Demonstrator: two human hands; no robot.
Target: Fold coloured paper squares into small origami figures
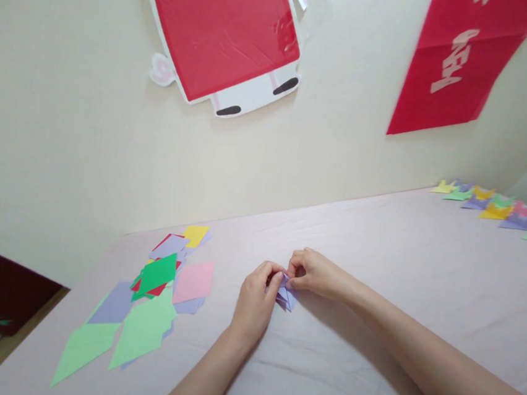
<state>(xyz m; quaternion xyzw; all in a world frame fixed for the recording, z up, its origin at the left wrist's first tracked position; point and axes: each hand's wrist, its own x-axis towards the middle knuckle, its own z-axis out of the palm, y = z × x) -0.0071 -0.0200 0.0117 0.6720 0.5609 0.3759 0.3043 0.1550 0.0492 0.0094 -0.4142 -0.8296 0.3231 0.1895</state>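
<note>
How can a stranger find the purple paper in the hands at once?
On the pale cloth, flat sheets lie at left and folded shapes at far right. Between these groups, the left hand and right hand meet at the small purple paper. There are other purple pieces, but only this one is held.

Matt, smooth paper is seen in the loose sheets (143, 332) and the folded figures (497, 212); the folded lilac piece (288, 299) is made of similar paper, crisply creased. Pale cloth (356, 244) is marked by soft wrinkles. A glossy, plastic-like finish is shown by the red wall decoration (223, 32); the wall (89, 112) is left smooth and matt.
</note>
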